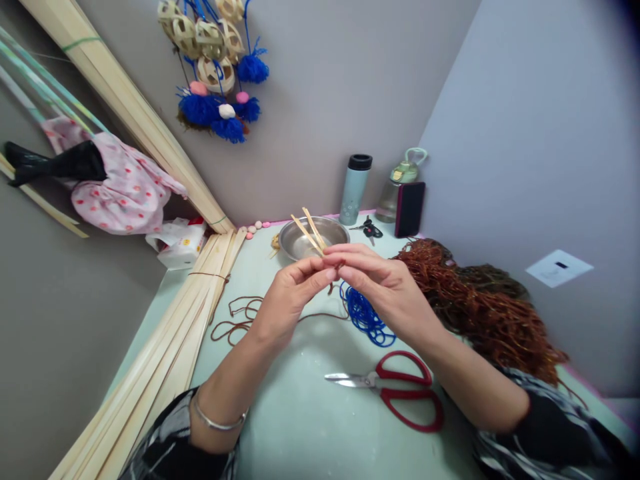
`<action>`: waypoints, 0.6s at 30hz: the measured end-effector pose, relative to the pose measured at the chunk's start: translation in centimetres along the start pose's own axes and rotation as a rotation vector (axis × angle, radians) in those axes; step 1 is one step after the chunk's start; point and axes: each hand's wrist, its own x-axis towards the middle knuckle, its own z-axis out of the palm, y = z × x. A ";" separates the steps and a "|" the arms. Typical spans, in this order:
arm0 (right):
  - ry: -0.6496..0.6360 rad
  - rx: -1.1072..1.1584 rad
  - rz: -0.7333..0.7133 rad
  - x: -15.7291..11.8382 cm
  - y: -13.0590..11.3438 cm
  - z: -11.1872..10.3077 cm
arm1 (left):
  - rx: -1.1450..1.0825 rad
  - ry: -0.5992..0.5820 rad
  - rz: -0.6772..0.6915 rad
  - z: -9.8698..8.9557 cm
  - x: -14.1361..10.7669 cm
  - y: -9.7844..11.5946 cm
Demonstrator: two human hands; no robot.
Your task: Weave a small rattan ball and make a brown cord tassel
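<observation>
— How are the hands?
— Left hand (290, 297) and right hand (387, 287) meet, fingertips pinched around thin pale wooden strips (307, 234) jutting up beyond them.
— And nearby?
— Just beneath, tangled blue cord (367, 317) and thin brown cord (323, 315); nearer the body, red-handled metal scissors (369, 380). Beyond, a round steel bowl (339, 233), partly behind the strips.
— Farther out?
— Right of the right hand, a reddish-brown stringy heap (480, 317); left of the left, long pale flat slats (165, 340) on the pale-green bench (295, 427).
</observation>
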 end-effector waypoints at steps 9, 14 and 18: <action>0.092 0.365 0.274 0.5 0.3 -0.6 | 0.097 -0.289 -0.097 0.2 -0.6 1.0; 0.212 0.488 0.376 1.9 -1.2 -4.4 | 0.549 -0.204 -0.040 -2.8 -0.8 4.1; 0.371 0.343 0.239 2.3 -1.6 -9.3 | 0.768 -0.164 -0.011 -6.5 -1.4 6.7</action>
